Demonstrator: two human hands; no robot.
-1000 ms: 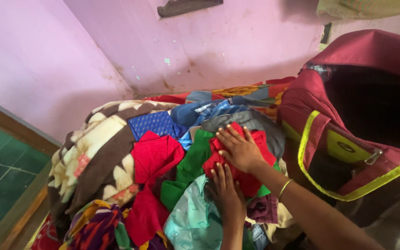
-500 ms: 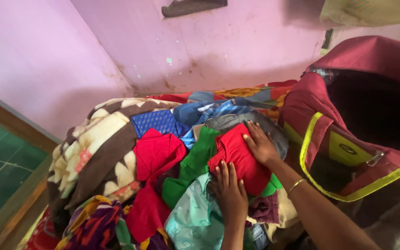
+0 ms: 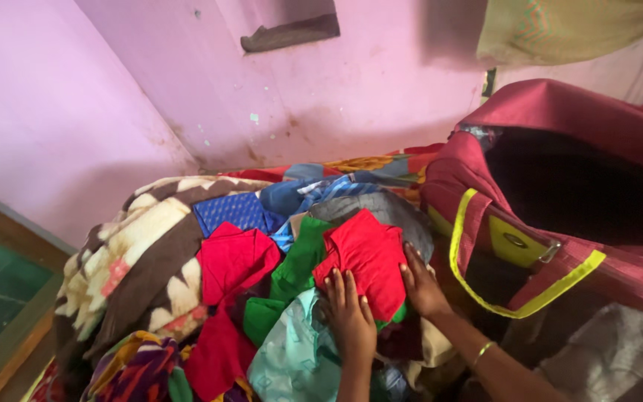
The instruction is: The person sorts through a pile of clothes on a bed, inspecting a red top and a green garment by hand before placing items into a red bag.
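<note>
The folded red cloth [image 3: 362, 257] lies on top of the heap of clothes on the bed, near the open maroon bag [image 3: 560, 186], its long axis running away from the person. Both hands meet its near end: the left hand [image 3: 349, 316] lies flat, fingers together, at its near-left edge; the right hand [image 3: 422, 283], fingers spread, presses its near-right edge, bag side. Neither hand clamps it.

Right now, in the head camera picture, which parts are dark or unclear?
Head view: the inside of the open maroon bag with yellow trim is in deep shadow, so its contents cannot be seen; the folded red cloth under the left hand and right hand is evenly lit; the whole picture is slightly soft.
</note>
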